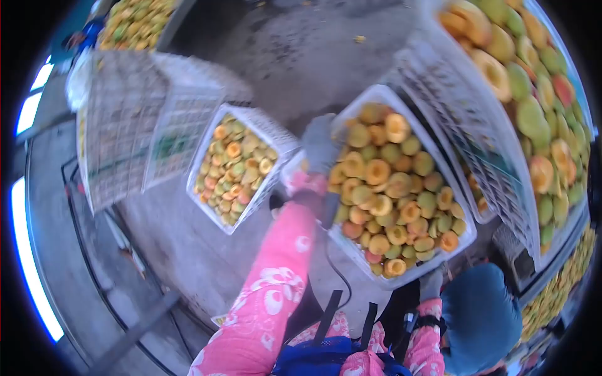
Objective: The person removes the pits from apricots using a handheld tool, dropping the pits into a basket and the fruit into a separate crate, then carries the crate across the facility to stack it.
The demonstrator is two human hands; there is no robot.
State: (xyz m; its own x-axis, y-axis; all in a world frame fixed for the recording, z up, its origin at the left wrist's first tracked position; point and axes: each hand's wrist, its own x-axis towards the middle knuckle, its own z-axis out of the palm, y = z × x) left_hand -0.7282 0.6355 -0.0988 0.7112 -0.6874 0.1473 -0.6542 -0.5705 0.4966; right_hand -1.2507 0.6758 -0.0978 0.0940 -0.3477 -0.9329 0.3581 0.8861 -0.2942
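Note:
A white plastic crate (407,279) full of halved stone fruit (389,188), like peaches or apricots, lies in front of me. The halves are yellow, green and orange, several with hollow centres facing up. My left hand (321,147), in a grey glove, closes over the crate's left rim; motion blurs its fingers. At the near right end, my right hand (431,285), also gloved, grips the rim, its fingers partly hidden. Both sleeves are pink with white prints. A dark strap circles my right wrist.
A smaller-looking crate of fruit (233,172) stands to the left on the concrete floor, beside stacked crates (125,119). At the right rises a tall fruit-filled crate (495,144). A dark cable (338,269) lies on the floor. Someone in blue (94,28) is far left.

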